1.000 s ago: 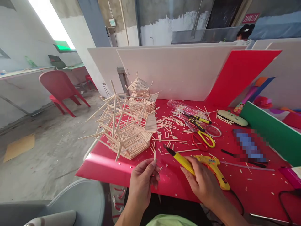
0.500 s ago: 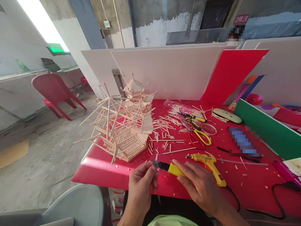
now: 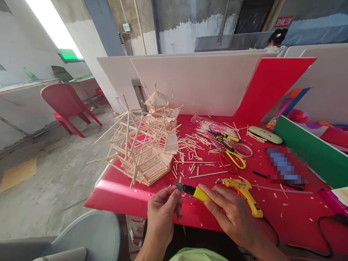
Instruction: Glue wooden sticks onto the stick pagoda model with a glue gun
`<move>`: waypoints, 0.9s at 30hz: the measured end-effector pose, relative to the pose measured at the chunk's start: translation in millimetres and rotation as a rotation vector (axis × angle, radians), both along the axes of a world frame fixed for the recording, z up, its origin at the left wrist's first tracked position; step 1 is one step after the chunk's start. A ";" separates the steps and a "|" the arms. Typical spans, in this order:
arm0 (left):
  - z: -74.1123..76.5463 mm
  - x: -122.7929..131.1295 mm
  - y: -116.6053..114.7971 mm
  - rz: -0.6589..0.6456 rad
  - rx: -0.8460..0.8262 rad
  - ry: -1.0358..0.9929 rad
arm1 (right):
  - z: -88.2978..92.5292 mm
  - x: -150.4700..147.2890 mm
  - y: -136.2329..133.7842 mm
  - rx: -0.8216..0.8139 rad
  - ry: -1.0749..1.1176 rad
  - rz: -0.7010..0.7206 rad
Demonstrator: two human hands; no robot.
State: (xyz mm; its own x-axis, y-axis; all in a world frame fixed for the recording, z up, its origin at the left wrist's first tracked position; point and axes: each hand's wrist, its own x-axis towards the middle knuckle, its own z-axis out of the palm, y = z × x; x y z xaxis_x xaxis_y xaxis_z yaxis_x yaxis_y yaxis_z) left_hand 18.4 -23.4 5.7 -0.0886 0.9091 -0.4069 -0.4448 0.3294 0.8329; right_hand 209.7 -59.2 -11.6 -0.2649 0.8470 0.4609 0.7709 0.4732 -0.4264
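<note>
My right hand (image 3: 231, 210) is closed on the yellow handle of a utility knife (image 3: 201, 194). The knife's blade points left and reaches the fingertips of my left hand (image 3: 164, 206). Those left fingers are pinched together; what they hold is too small to make out. Both hands are over the front edge of the red table (image 3: 114, 195). Behind them to the left stands a pavilion model of thin wooden sticks (image 3: 146, 163), with an open roof frame and a smaller finished-looking roof at the back. Cut stick pieces (image 3: 190, 143) lie beside it.
A yellow glue gun (image 3: 243, 192) lies right of my right hand, its cord trailing forward. Scissors (image 3: 235, 159), a roll of tape (image 3: 243, 149), a phone (image 3: 285, 166) and a long case (image 3: 265, 135) lie behind. White boards (image 3: 195, 83) close off the back.
The view has shifted slightly, so the scene sits a little farther right. Both hands and the knife keep nearly the same pose.
</note>
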 end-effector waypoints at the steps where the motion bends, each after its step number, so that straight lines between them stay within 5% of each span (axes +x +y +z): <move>1: -0.1 -0.5 -0.5 0.000 -0.002 0.006 | -1.7 -2.7 -0.3 -0.006 -0.004 0.004; 27: 2.4 -8.1 -1.0 -0.090 0.036 0.010 | -1.5 8.8 8.6 0.265 -0.187 -0.112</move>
